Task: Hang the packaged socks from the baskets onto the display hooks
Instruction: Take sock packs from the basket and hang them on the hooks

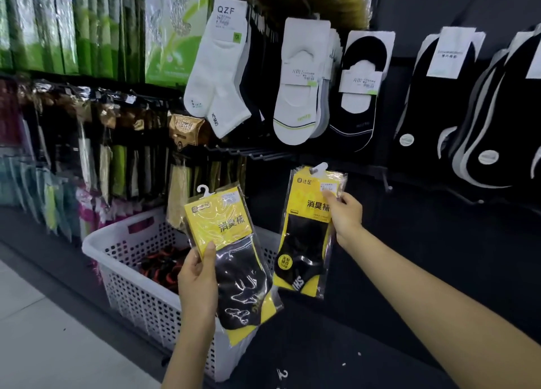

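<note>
2 sock packs are held up before the rack. The left hand point(196, 274) pinches the left pack point(231, 227) by its edge above the basket point(131, 286). The right hand point(347, 217) clamps the right pack point(304, 236) near its top, just below the bare hooks point(257, 153). Both look light, floppy and slick in their film, so they are best gripped near the stiff hanger tab point(319, 168).

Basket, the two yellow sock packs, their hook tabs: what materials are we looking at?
Basket: white moulded plastic, matte, judging by its perforated grid walls. Left pack and right pack: clear glossy film over yellow card, going by the glare streaks and wrinkles. Hook tabs: white, probably plastic.
</note>
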A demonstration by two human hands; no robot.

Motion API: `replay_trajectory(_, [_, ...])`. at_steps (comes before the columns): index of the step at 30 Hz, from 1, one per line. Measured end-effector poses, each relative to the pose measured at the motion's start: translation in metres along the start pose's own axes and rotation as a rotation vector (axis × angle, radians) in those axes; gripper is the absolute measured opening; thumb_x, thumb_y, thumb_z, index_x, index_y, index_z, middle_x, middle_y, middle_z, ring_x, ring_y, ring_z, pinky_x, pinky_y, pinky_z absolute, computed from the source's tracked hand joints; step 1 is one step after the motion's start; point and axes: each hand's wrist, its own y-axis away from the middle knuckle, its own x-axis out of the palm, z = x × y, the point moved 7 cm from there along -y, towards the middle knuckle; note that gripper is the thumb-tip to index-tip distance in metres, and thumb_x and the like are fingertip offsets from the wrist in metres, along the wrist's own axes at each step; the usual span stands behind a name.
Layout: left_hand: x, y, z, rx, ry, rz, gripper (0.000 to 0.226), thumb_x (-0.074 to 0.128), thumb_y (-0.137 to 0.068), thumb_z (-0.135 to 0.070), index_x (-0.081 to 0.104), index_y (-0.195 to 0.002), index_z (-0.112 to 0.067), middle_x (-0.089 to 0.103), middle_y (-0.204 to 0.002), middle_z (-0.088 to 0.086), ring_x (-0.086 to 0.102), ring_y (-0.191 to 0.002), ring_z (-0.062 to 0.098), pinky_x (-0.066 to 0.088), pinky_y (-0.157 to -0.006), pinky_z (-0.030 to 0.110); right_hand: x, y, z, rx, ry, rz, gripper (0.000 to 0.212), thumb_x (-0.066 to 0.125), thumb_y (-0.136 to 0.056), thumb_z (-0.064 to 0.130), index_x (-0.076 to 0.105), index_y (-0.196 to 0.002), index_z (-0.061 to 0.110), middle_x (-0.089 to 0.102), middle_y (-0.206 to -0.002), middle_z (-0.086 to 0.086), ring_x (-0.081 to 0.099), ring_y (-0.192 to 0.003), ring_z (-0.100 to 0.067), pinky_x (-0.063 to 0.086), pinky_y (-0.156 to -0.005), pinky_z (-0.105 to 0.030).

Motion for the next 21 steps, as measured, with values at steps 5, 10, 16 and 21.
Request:
replay_trajectory(5, [0.010,0.003,0.000,0.000,-0.003,0.026,0.018,0.049,-0.096,-0.038,0.064,-0.095,-0.028,0.071,-0.092,-0.011,0.064,-0.088,0.003,0.048,-0.079,0.025,-0.008,-0.008,-0.014,0.013,0.003,-0.133,0.035,0.072,-0.081,0.041,0.057,-0.099,0.014,0.061,-0.083,0.007,0.060,-0.085,-0.012,0.051,-0.076,-0.026])
replay_trajectory(10, [0.019,0.007,0.001,0.010,-0.026,0.067,0.017,0.050,-0.096,-0.034,0.063,-0.088,-0.028,0.068,-0.076,-0.019,0.060,-0.071,-0.008,0.045,-0.067,0.013,-0.019,0.003,-0.024,0.036,0.032,-0.202,0.031,0.072,-0.083,0.032,0.054,-0.100,0.014,0.060,-0.086,0.005,0.058,-0.083,-0.013,0.042,-0.063,-0.018])
replay_trajectory(16, [0.035,0.016,0.000,0.018,-0.046,0.147,0.021,0.052,-0.095,-0.034,0.064,-0.087,-0.018,0.064,-0.073,-0.014,0.055,-0.064,-0.012,0.043,-0.060,0.005,-0.015,0.053,-0.019,0.025,0.032,0.042,0.031,0.064,-0.089,0.031,0.057,-0.111,0.010,0.060,-0.104,-0.001,0.057,-0.091,-0.013,0.051,-0.080,-0.027])
replay_trajectory(21, [0.058,0.031,-0.001,-0.010,-0.059,0.274,0.026,0.054,-0.092,-0.038,0.067,-0.094,-0.015,0.068,-0.083,-0.001,0.061,-0.075,0.004,0.047,-0.068,0.021,0.017,0.108,-0.011,0.077,-0.018,0.478,0.030,0.055,-0.093,0.038,0.063,-0.113,0.016,0.072,-0.107,0.000,0.068,-0.099,-0.013,0.054,-0.084,-0.028])
